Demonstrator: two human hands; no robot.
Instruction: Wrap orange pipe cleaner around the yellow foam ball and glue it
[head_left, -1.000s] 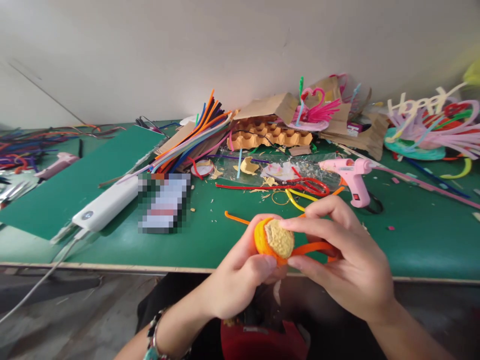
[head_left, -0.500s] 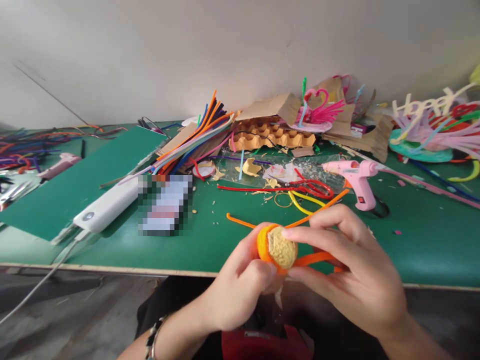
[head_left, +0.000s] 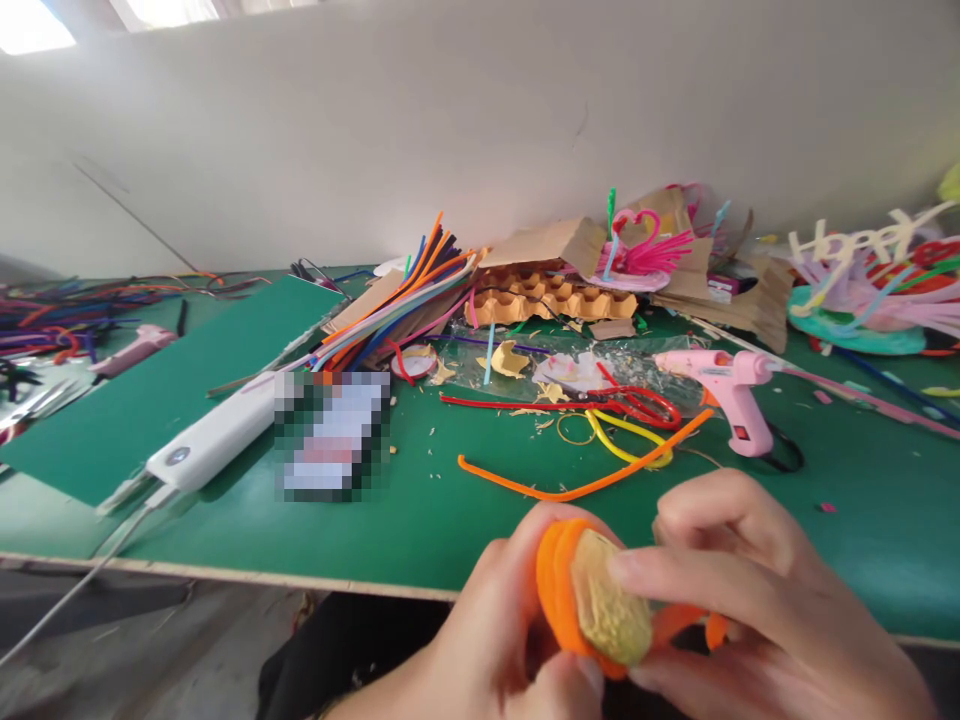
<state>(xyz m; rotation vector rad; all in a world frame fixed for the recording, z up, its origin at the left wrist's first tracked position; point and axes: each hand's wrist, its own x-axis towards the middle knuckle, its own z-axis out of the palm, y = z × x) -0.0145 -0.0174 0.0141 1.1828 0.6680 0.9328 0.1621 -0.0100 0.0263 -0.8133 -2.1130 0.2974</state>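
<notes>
My left hand (head_left: 491,630) is closed around a rough, pale yellow rounded piece (head_left: 619,610), low in front of the table edge. Thick orange pipe cleaner (head_left: 559,590) is wrapped around that piece, in coils lying side by side. From its right side a loose orange length runs into my right hand (head_left: 787,600). One right fingertip presses on the yellow surface while the other fingers curl about the orange length. Another orange pipe cleaner (head_left: 555,495), bent in a shallow curve, lies on the table just beyond my hands.
On the green table (head_left: 420,540) lie a pink glue gun (head_left: 731,390), red-handled scissors (head_left: 645,405), a yellow loop (head_left: 619,450) and yellow scraps. Further off are an egg tray (head_left: 551,300) and a pipe cleaner bundle (head_left: 405,300). A white power bank (head_left: 225,430) and a blurred phone (head_left: 337,435) lie left.
The view has tilted up, so both hands and the wrapped piece appear lower and closer. The piece has turned slightly, its yellow side facing more to the right.
</notes>
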